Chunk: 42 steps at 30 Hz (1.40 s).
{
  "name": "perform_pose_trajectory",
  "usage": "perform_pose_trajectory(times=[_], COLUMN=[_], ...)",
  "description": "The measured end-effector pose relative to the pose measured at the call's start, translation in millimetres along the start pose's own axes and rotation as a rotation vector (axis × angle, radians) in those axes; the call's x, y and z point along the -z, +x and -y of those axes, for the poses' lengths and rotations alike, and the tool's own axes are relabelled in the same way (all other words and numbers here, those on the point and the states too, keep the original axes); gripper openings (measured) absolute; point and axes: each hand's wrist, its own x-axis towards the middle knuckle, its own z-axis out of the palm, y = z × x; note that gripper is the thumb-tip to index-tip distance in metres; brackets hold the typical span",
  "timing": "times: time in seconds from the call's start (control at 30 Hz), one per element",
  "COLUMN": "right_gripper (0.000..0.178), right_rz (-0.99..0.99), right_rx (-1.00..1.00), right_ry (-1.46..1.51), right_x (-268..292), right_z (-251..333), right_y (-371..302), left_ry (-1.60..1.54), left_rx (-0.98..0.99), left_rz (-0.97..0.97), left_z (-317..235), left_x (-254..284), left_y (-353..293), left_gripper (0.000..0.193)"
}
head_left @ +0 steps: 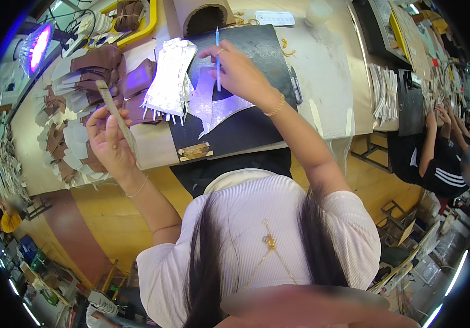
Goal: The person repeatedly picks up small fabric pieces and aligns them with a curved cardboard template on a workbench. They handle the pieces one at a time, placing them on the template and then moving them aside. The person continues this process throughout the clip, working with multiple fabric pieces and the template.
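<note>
White cut piece (204,107) lies between the 2 hands (241,75), nearer the right.

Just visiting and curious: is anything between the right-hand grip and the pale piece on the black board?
Nothing visible but the blue pen that the right-hand grip holds near the pale piece. The white stack lies to the left, not in between.
</note>
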Motion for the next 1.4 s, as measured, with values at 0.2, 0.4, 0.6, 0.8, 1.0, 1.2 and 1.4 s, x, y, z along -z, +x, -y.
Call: perform_pose_trajectory(times=[0.2,0.4,0.6,0.8,1.0,1.2,1.4], right_gripper=[0.027,0.027,0.025,0.025,0.021,0.019,0.018], right_rz=[0.331,0.36,-0.013,-0.183,-0.289,-0.293,-0.332], right_rx=[0.207,0.14,0.252,0.327,0.008,-0.386,-0.422], right_ry=[0.504,0.914,0.224,-0.143,0.179,0.375,0.455], right_x=[75.8,51.1,-40.3,-36.3,33.0,35.7,27.7], right_z=[69.3,69.2,13.5,-7.3,-33.5,-62.5,-74.9], right_y=[-14.8,18.7,85.3,54.1,-11.5,-93.4,-123.0], left_ry=[-0.086,-0.088,-0.005,0.275,0.865,0.981,1.019], left_rx=[0.004,-0.057,-0.04,-0.026,-0.374,-0.56,-0.567], left_rz=[-0.074,-0.118,-0.14,-0.081,0.662,0.802,0.779], left_z=[-9.4,-16.4,-18.2,-7.4,58.0,106.5,110.9], left_x=[11.4,17.4,14.9,-22.7,-91.6,-115.2,-117.6], left_y=[-0.3,-3.6,-16.8,-39.3,-57.0,-58.5,-57.3], left_gripper=[0.025,0.024,0.022,0.026,0.02,0.019,0.018])
